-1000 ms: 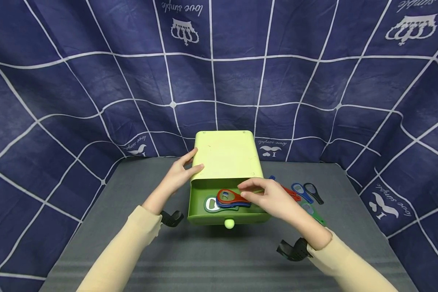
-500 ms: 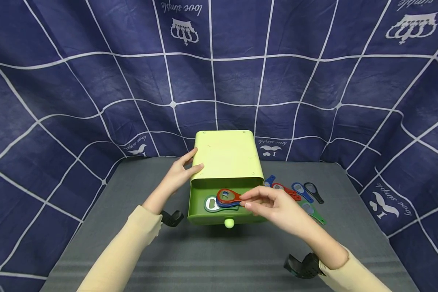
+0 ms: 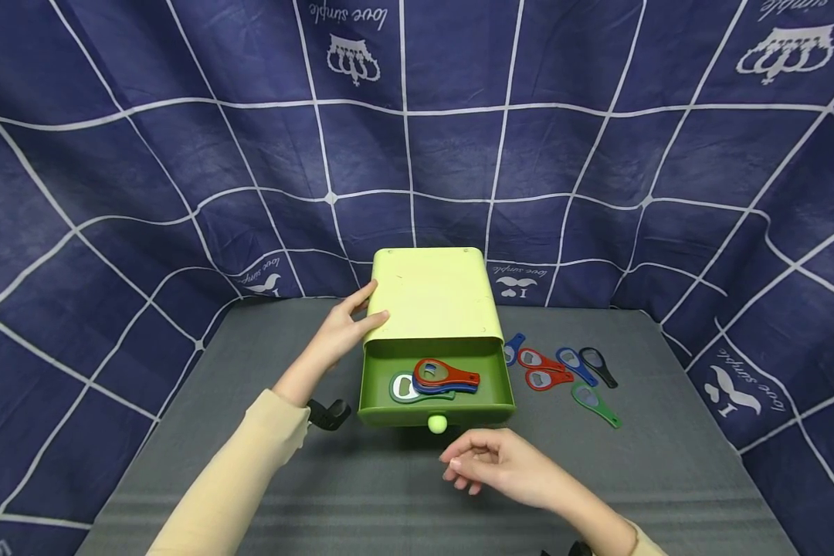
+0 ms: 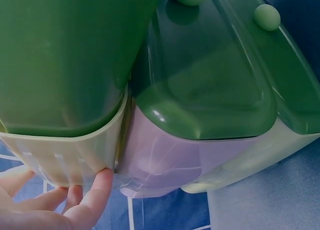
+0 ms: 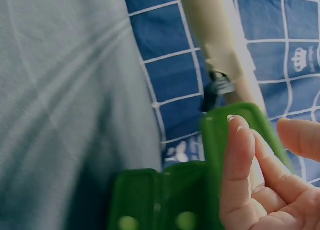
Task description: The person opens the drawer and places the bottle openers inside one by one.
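My left hand (image 3: 340, 332) rests on the pale yellow-green drawer box (image 3: 434, 293), thumb on its top and fingers along the left side. The left wrist view shows these fingers (image 4: 97, 195) against the cream shell. Its green top drawer (image 3: 382, 417) is pulled out toward me. Inside, a red bottle opener (image 3: 459, 376) overlaps a blue bottle opener (image 3: 427, 388), with a green bottle opener (image 3: 405, 388) beside them. My right hand (image 3: 500, 467) hovers in front of the drawer knob (image 3: 437, 424), loosely curled, holding nothing.
Right of the box lie several more bottle openers: two red openers (image 3: 549, 378), two blue openers (image 3: 575, 365), a black opener (image 3: 598, 367) and a green opener (image 3: 595, 405). Below the pulled-out drawer, a lilac drawer unit (image 4: 165, 160) shows. A navy checked cloth (image 3: 452, 154) hangs behind.
My right hand has let go of the red bottle opener, which now lies in the drawer, and has drawn back toward me. The left hand stays on the box.
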Demonstrator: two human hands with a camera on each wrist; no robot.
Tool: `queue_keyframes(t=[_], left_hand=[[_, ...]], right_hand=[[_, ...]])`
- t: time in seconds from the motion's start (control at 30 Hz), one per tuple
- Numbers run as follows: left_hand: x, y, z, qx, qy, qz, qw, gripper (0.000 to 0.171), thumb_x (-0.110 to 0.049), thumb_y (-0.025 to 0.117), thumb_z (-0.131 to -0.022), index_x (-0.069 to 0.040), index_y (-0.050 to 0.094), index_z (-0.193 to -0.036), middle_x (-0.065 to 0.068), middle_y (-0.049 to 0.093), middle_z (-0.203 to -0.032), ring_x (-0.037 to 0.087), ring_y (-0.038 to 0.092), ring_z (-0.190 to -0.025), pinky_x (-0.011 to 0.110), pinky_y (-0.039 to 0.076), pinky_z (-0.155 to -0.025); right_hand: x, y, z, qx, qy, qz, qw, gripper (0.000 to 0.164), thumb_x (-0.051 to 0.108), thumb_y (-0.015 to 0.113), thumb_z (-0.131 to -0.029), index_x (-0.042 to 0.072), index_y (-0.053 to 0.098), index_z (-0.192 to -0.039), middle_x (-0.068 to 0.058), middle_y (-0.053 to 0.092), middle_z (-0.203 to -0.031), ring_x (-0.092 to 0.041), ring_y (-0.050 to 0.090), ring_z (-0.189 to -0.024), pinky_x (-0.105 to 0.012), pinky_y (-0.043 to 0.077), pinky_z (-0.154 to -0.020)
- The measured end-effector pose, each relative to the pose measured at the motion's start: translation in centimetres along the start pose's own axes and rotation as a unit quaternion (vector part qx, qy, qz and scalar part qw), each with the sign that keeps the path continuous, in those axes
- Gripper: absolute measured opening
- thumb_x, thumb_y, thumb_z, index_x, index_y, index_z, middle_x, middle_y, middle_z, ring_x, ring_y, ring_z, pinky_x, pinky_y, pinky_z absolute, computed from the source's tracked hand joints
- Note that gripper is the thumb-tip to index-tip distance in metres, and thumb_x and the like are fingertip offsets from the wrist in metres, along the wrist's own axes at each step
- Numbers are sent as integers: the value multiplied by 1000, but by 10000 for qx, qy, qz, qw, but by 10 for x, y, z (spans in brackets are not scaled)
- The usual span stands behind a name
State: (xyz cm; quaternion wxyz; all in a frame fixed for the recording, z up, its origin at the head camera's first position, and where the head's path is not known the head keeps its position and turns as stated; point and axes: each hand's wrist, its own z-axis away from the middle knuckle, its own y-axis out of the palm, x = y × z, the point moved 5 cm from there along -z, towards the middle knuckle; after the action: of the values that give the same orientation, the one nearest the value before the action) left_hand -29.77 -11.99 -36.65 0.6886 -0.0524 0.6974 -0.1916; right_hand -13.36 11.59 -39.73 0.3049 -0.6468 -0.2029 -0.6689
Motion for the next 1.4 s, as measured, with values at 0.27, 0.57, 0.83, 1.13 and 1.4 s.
queue_keyframes(t=[0.27,0.57,0.83,1.13,1.4], left_hand=[[3,-2,0,-9,-40,26,10000,73,-26,66,-95,-18,28,-157,7,26,-163,31,29,-147,48,34,-115],[3,-4,1,-51,-28,-74,10000,73,-26,65,-95,-19,28,-157,7,26,-162,30,29,-147,47,35,-115],[2,-3,1,-20,5,-63,10000,72,-26,65,-95,-19,28,-157,7,25,-163,30,28,-148,48,35,-115],[0,-1,0,4,0,-80,10000,72,-26,66,-95,-19,29,-157,7,24,-163,31,29,-147,48,35,-115],[2,-1,-2,48,-62,-103,9999,73,-29,66,-95,-21,28,-157,6,23,-163,30,27,-148,48,34,-116]], right_hand=[[-29,8,-13,-468,472,-702,9953,36,20,58,-101,-9,63,-120,-19,71,-103,-12,69,-84,-26,59,-76],[-38,14,-24,-778,586,-1685,9809,51,30,53,-103,-15,55,-127,-3,72,-99,-8,68,-87,-23,57,-78],[-37,16,-26,-951,515,-2200,9695,53,30,50,-104,-17,52,-129,2,72,-95,-7,68,-85,-22,57,-80],[-33,11,-27,-943,434,-2651,9586,37,26,54,-103,-6,61,-120,4,72,-94,-4,67,-84,-20,56,-80],[-25,6,-32,-1074,688,-2703,9543,42,28,54,-102,-10,59,-122,3,71,-93,-4,66,-83,-19,56,-79]])
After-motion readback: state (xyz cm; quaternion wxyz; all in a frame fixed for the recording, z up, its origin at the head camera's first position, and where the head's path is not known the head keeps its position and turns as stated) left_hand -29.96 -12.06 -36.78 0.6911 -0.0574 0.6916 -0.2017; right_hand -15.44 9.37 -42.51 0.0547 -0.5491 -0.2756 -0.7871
